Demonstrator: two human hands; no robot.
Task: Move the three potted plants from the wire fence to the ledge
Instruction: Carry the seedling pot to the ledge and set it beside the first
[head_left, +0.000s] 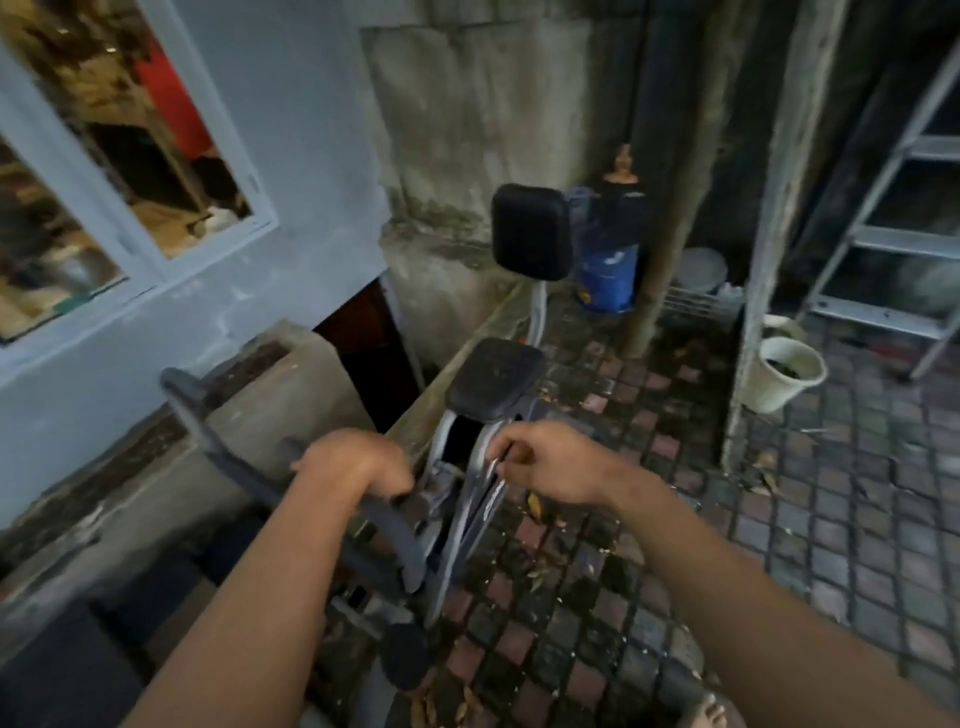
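Both forearms reach down to an exercise bike (467, 467) on the paving. Closed around its dark handlebar (384, 525) is the left hand (358, 462); the right hand (545, 462) pinches the grey frame, probably to shift it aside. Beyond, a white pot (787, 371) sits by a post; no plants, wire fence or ledge can be identified.

Dim, flat daylight; no hard shadows or glare. Motion blur softens the whole frame, worst at the window (124, 171). Wide-angle distortion bends the ladder (893, 208) at the edge.
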